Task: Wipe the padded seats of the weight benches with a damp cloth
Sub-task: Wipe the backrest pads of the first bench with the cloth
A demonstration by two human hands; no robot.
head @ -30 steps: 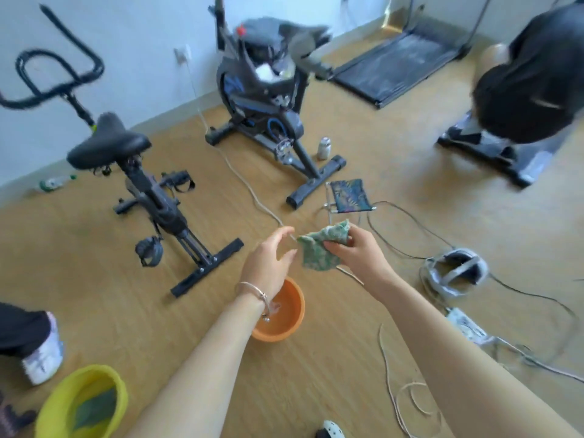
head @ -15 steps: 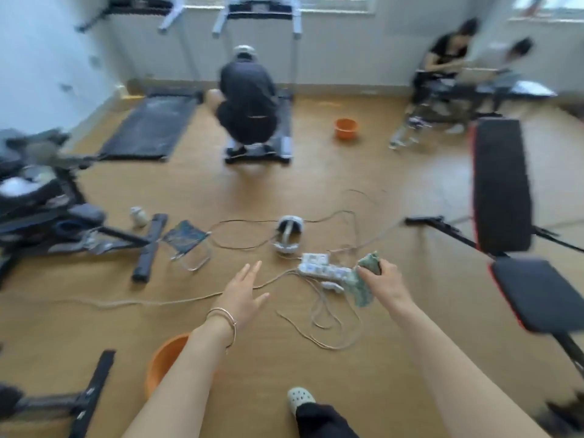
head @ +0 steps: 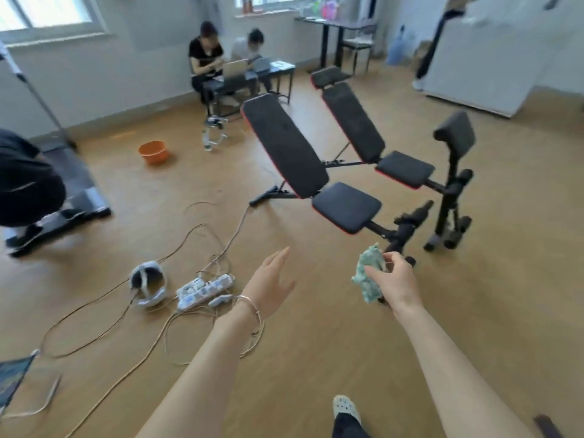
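Two black weight benches with red edging stand ahead on the wooden floor. The nearer bench has a flat padded seat (head: pixel 347 206) and a tilted backrest (head: pixel 284 143). Behind it to the right stands the second bench, with its own seat (head: pixel 405 169) and backrest (head: pixel 353 121). My right hand (head: pixel 394 281) grips a crumpled green damp cloth (head: pixel 367 276), held in the air short of the nearer seat. To the left, my left hand (head: pixel 271 284) is empty with fingers spread, and a bracelet sits on its wrist.
A power strip (head: pixel 204 290), a white headset (head: pixel 148 281) and loose cables (head: pixel 202 235) lie on the floor to the left. An orange basin (head: pixel 154 151) stands farther back. One person crouches at far left (head: pixel 25 184); two sit by the wall (head: pixel 205 61).
My view has swung right, from the exercise bikes and orange basin to the benches. The right hand carried the cloth along; the left hand let go of it and spread.
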